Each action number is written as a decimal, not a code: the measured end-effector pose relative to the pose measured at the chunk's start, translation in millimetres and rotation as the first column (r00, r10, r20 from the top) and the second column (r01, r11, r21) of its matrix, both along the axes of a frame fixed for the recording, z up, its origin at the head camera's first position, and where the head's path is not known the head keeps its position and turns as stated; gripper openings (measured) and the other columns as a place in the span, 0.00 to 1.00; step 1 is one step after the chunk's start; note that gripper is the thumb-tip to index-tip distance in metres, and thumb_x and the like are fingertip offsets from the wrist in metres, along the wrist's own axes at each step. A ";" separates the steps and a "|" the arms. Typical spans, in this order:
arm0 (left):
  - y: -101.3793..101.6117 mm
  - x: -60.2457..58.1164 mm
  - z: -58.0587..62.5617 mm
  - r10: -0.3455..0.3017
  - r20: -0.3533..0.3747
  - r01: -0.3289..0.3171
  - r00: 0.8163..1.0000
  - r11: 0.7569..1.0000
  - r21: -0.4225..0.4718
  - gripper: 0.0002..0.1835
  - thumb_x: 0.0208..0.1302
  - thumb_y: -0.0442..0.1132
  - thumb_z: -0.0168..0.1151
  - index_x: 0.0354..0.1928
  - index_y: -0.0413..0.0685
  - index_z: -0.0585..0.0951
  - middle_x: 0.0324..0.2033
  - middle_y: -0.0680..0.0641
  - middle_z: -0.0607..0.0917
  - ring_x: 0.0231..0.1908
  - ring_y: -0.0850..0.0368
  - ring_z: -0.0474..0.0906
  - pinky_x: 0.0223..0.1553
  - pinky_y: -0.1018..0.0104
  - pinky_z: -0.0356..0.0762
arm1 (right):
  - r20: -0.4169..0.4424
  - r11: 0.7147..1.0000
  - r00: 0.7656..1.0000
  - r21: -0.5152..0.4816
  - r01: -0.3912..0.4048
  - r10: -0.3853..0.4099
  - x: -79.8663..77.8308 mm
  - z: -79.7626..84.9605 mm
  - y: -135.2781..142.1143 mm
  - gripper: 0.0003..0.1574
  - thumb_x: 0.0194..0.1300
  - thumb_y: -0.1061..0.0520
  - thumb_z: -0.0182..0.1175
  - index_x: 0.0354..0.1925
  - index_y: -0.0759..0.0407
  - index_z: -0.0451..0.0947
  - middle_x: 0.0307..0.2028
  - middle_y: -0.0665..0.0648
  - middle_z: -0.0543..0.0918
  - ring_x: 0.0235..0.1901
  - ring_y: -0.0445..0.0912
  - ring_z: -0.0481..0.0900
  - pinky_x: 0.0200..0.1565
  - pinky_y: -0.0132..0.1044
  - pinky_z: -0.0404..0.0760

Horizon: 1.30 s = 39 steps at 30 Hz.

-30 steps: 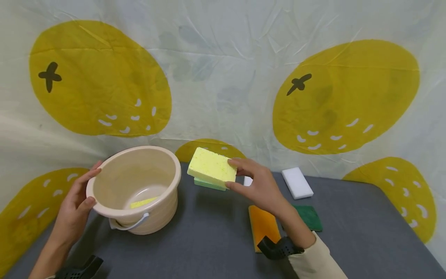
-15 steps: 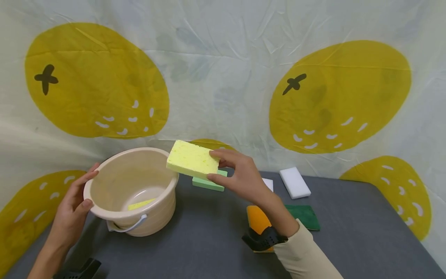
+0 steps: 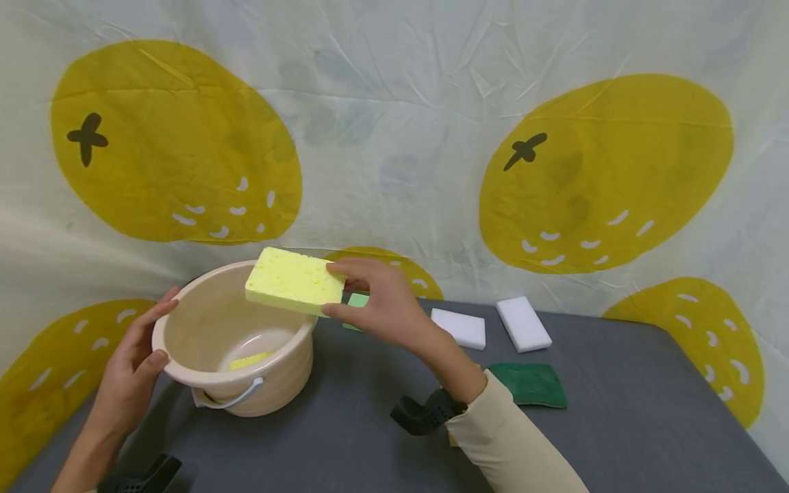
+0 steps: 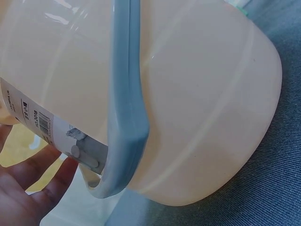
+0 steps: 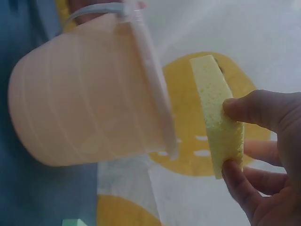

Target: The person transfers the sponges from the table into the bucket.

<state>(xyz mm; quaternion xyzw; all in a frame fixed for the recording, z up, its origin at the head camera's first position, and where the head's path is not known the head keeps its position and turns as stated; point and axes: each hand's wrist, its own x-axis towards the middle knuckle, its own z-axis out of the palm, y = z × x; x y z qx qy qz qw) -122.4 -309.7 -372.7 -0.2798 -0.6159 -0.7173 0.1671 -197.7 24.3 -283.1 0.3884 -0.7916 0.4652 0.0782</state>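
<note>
My right hand (image 3: 382, 301) pinches a pale yellow sponge (image 3: 292, 281) by its right end, thumb below and fingers above. The sponge hangs over the right side of the opening of a beige bucket (image 3: 283, 380); the right wrist view shows a gap between the sponge (image 5: 211, 113) and the bucket's rim (image 5: 157, 89). At the bucket's left, my left hand (image 3: 132, 356) grips the rim, thumb on the near side. Another yellow sponge (image 3: 249, 361) lies on the bucket's floor, partly hidden by the near wall. The bucket's blue-grey handle (image 4: 124, 117) hangs down its outside.
On the dark grey table (image 3: 370, 424) a green sponge (image 3: 356, 301) sits behind my right hand. Two white sponges (image 3: 459, 329) and a dark green pad (image 3: 530, 385) lie to the right. My right sleeve hides most of an orange sponge (image 3: 453, 439). A patterned curtain (image 3: 394, 171) hangs behind.
My right hand has carried the yellow sponge leftward, from beside the bucket to over its opening. The white sponge behind the arm now shows. The left hand and bucket have stayed put.
</note>
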 end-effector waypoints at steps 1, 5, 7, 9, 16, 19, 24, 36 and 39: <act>-0.4 -0.2 0.2 -0.001 -0.003 0.001 1.000 1.000 -0.001 0.28 0.64 0.27 0.46 0.63 0.28 0.51 0.67 0.39 0.47 0.65 0.50 0.44 0.55 0.72 0.60 | -0.010 1.000 1.000 0.022 -0.001 0.001 -0.4 0.4 -3.1 0.33 0.48 0.55 0.68 0.53 0.61 0.72 0.51 0.52 0.74 0.38 0.38 0.78 0.42 0.26 0.74; -1.2 -0.4 0.5 0.007 -0.002 -0.007 1.000 1.000 -0.008 0.27 0.64 0.27 0.46 0.63 0.28 0.52 0.67 0.39 0.47 0.65 0.50 0.44 0.55 0.73 0.60 | -0.031 0.994 0.999 0.111 -0.005 0.009 -1.3 3.1 -13.7 0.34 0.50 0.53 0.67 0.55 0.60 0.71 0.52 0.53 0.73 0.40 0.39 0.78 0.42 0.24 0.73; -1.6 -0.4 0.2 0.010 0.002 -0.010 1.000 1.000 -0.011 0.27 0.64 0.27 0.46 0.64 0.28 0.52 0.67 0.40 0.47 0.65 0.50 0.44 0.55 0.73 0.61 | -0.034 0.990 0.999 0.140 -0.001 0.006 -1.9 4.1 -18.3 0.34 0.50 0.53 0.67 0.55 0.60 0.71 0.52 0.53 0.73 0.40 0.39 0.77 0.41 0.24 0.73; -1.9 -0.1 -0.4 0.010 0.006 -0.010 1.000 1.000 -0.012 0.27 0.64 0.26 0.46 0.64 0.29 0.52 0.67 0.40 0.47 0.65 0.51 0.45 0.55 0.73 0.61 | -0.040 0.988 0.999 0.158 0.002 0.005 -2.5 4.6 -22.8 0.34 0.49 0.53 0.67 0.55 0.60 0.71 0.51 0.54 0.73 0.39 0.40 0.78 0.41 0.23 0.73; -3.3 -1.4 -4.1 0.006 -0.009 -0.007 1.000 1.000 -0.016 0.28 0.64 0.26 0.46 0.64 0.29 0.52 0.67 0.40 0.48 0.65 0.51 0.45 0.55 0.73 0.61 | -0.079 0.975 0.997 0.224 0.013 0.005 -5.9 3.4 -39.1 0.33 0.50 0.49 0.66 0.54 0.59 0.72 0.50 0.53 0.75 0.36 0.40 0.78 0.38 0.23 0.72; -3.3 -1.3 -4.5 0.012 -0.009 -0.012 1.000 1.000 -0.023 0.28 0.64 0.26 0.46 0.64 0.29 0.52 0.67 0.40 0.47 0.65 0.51 0.45 0.55 0.73 0.61 | -0.089 0.968 0.996 0.250 0.014 0.009 -7.3 1.6 -45.0 0.32 0.51 0.49 0.66 0.54 0.59 0.73 0.50 0.53 0.76 0.35 0.40 0.77 0.36 0.23 0.72; -3.8 -1.2 -4.7 0.024 -0.010 -0.025 1.000 0.999 -0.032 0.27 0.63 0.26 0.46 0.64 0.30 0.53 0.67 0.40 0.48 0.65 0.51 0.45 0.55 0.73 0.61 | -0.141 0.950 0.990 0.307 0.059 -0.015 -8.8 -2.2 -53.7 0.32 0.50 0.47 0.65 0.53 0.57 0.74 0.48 0.51 0.76 0.34 0.38 0.74 0.35 0.23 0.70; -5.0 -1.3 -5.6 0.027 -0.008 -0.027 1.000 0.999 -0.030 0.28 0.63 0.27 0.47 0.64 0.30 0.53 0.67 0.40 0.48 0.65 0.51 0.45 0.55 0.74 0.61 | -0.153 0.911 0.988 0.409 0.060 0.003 -9.1 -5.0 -76.2 0.32 0.50 0.45 0.65 0.52 0.56 0.75 0.44 0.48 0.79 0.31 0.34 0.72 0.33 0.21 0.68; -4.4 -2.3 -5.9 0.019 -0.014 -0.020 1.000 0.999 -0.028 0.28 0.63 0.26 0.47 0.64 0.29 0.53 0.67 0.40 0.48 0.65 0.51 0.45 0.55 0.73 0.60 | -0.185 0.900 0.983 0.428 0.084 -0.004 -9.4 -6.1 -79.1 0.31 0.50 0.45 0.64 0.51 0.56 0.75 0.44 0.48 0.79 0.31 0.34 0.71 0.33 0.22 0.68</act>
